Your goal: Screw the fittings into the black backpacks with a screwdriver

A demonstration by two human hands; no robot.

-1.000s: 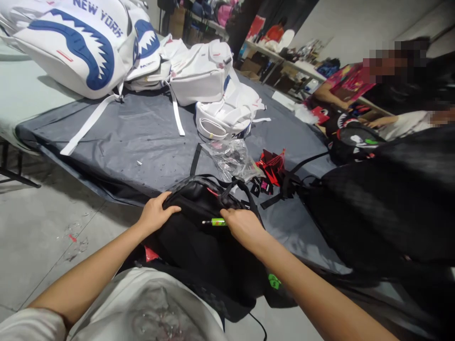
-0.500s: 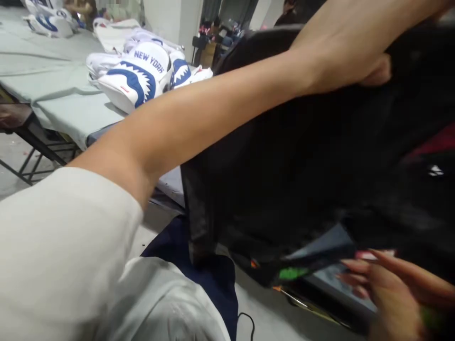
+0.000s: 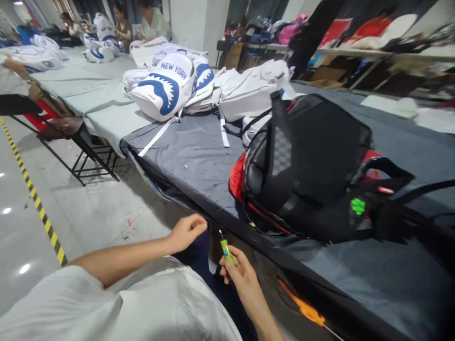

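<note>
A black backpack (image 3: 313,161) with a red lining edge and a green tag lies on the dark grey table cover (image 3: 192,151), right of centre. My right hand (image 3: 239,274) is below the table's near edge, pinching a small green tool with a metal tip (image 3: 225,247) that points up. My left hand (image 3: 185,232) is just left of it, below the table edge, with fingers curled and thumb against fingertips; nothing shows in it. Both hands are off the backpack.
White backpacks (image 3: 165,87) with a blue shark mouth and "NEW YORK" lie at the table's far end, straps trailing. More white bags and seated people (image 3: 122,23) are at the back left. A folding frame (image 3: 71,137) and a yellow-black floor stripe (image 3: 33,194) are at left.
The black backpack, lifted half a second ago by my left arm, now lies on the table to the right. Both hands have dropped below the table edge; the view has swung left.
</note>
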